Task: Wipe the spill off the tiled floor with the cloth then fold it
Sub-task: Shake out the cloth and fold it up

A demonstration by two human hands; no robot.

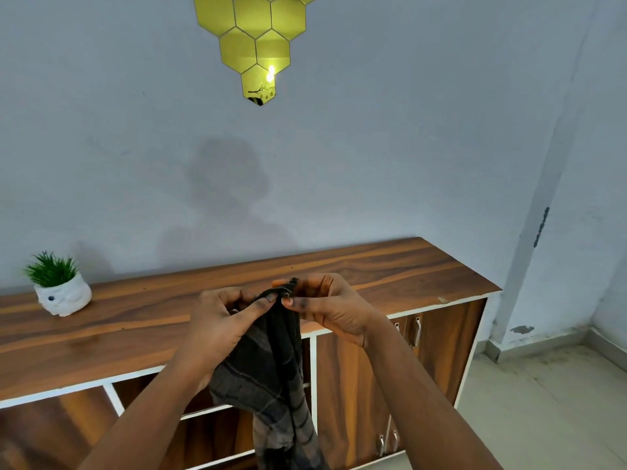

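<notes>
Both hands are up in front of the cabinet, pinching the top edge of the dark checked cloth. The left hand and right hand have their fingertips nearly touching, and the cloth hangs straight down below the fingers, bunched and unfolded.

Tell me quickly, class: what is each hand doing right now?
Left hand: pinches the top edge of the dark cloth.
Right hand: pinches the same edge, cloth hanging below.
</notes>
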